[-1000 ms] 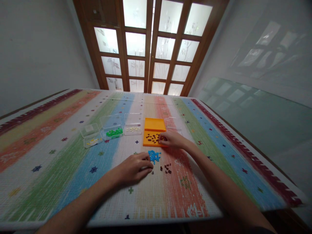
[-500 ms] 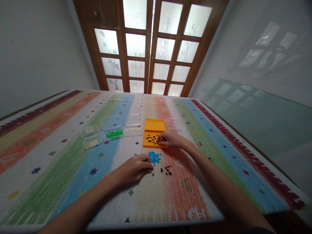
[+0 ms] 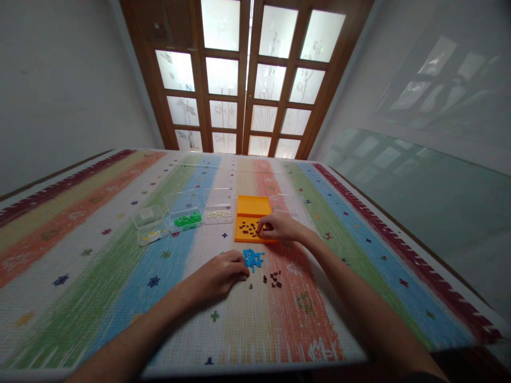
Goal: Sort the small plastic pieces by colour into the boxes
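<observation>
My right hand [image 3: 278, 227] reaches over the right side of an open orange box [image 3: 254, 204]. Its fingertips are pinched together among small dark brown pieces [image 3: 248, 229] in the front half; what they hold, if anything, is hidden. On the cloth, my left hand [image 3: 230, 270] rests with its fingers curled together, right beside a pile of small blue pieces [image 3: 253, 258]. I cannot make out anything in its grip. Several loose brown pieces [image 3: 275, 279] lie to the right of the left hand, nearer to me.
Clear open cases stand left of the orange box: one with white pieces [image 3: 219, 215], one with green pieces [image 3: 188, 219], one with yellow pieces [image 3: 154, 234]. Another clear case [image 3: 281, 201] is partly behind my right hand. A striped tablecloth [image 3: 167, 298] covers the table.
My left hand has shifted very slightly toward the left. The right hand stays pinched over the orange box, almost still. The camera view has moved a little.
</observation>
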### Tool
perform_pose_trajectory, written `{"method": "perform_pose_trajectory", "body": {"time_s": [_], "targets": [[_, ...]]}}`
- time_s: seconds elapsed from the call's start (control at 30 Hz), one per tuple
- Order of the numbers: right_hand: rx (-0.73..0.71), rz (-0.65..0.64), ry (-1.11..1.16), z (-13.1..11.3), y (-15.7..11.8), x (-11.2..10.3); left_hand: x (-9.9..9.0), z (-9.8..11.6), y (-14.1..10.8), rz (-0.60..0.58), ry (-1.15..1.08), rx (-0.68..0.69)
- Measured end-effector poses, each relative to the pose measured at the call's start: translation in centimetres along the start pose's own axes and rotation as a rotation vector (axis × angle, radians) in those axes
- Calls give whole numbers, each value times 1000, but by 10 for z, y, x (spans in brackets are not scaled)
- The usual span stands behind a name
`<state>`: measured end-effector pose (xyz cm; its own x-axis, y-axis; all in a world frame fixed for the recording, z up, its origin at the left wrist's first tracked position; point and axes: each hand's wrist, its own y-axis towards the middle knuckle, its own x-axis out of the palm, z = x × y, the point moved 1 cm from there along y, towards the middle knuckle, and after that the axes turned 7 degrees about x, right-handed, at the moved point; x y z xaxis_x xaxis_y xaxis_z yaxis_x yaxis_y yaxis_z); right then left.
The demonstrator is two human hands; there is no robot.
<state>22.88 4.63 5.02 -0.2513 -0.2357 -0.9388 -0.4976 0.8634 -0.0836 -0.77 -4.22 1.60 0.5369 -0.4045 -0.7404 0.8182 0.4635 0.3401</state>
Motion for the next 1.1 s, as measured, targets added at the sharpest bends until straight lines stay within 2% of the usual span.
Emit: {"method": "perform_pose_trajectory", "body": {"time_s": [0.17, 0.4, 0.53, 0.7, 0.8, 1.1], "targets": [[40, 24, -23, 8, -7, -8, -9, -8, 3, 65, 6, 23], [29, 38, -60, 5, -9, -4, -41, -24, 21, 194, 144, 31], [27, 68, -50, 3, -11, -4, -52, -37, 39, 183, 205, -13], [27, 89, -31, 4, -17, -7, -47, -59, 66, 144, 309, -95], [25, 114, -30, 4, -23, -9, -43, -71, 81, 80, 381, -165], [18, 134, 27, -2, -42, -14, -33, -81, 102, 22, 454, -216]]}}
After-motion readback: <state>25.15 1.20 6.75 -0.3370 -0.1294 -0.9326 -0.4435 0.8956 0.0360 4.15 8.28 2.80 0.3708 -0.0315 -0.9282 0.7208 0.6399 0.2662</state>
